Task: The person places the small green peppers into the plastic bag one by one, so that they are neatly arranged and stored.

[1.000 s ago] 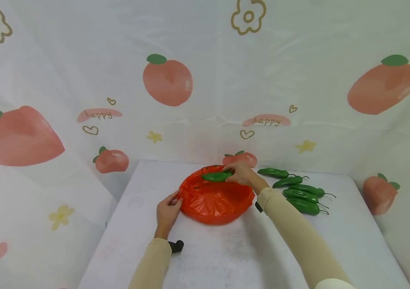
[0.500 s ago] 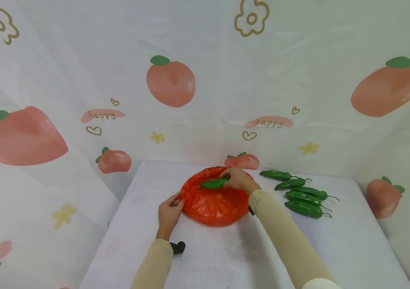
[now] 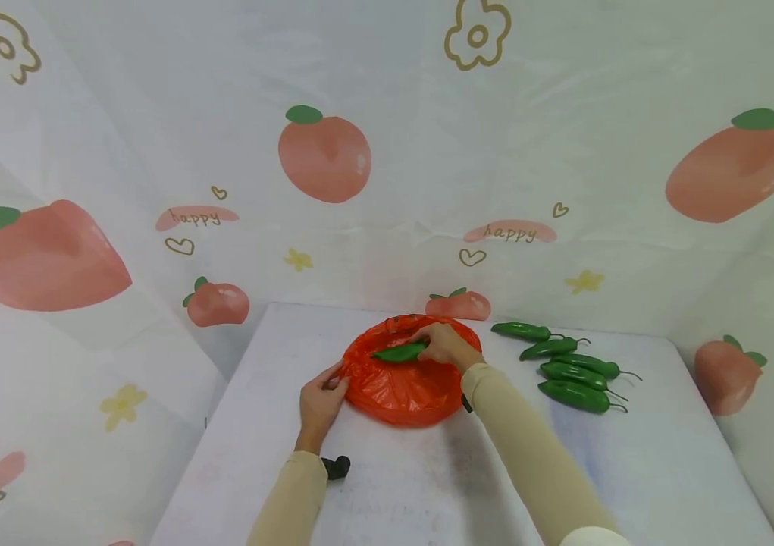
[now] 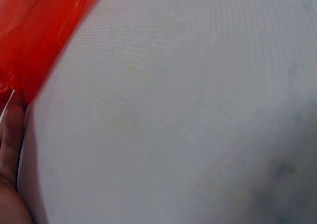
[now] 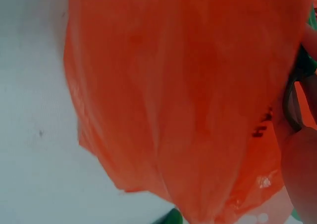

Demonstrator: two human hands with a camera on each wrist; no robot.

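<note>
An orange-red plastic bag (image 3: 400, 394) lies spread open like a shallow bowl at the back middle of the table. My left hand (image 3: 321, 406) pinches its left rim between thumb and fingers; the left wrist view shows the thumb (image 4: 12, 130) right at the bag's edge. Over the bag's opening, my right hand (image 3: 446, 346) grips a green chili pepper (image 3: 396, 353) by its stem end, with the tip pointing left. In the right wrist view the bag's side (image 5: 173, 95) covers much of the picture, and the pepper's curved stem (image 5: 288, 102) shows against the palm.
Several more green chili peppers (image 3: 567, 373) lie in a loose group on the white table (image 3: 243, 455), right of the bag. A white cloth with printed fruit (image 3: 325, 159) hangs behind the table and along both sides.
My right hand has moved a little down and left, lowering the pepper into the bag's opening. The left hand keeps its hold on the rim. The head view has shifted slightly.
</note>
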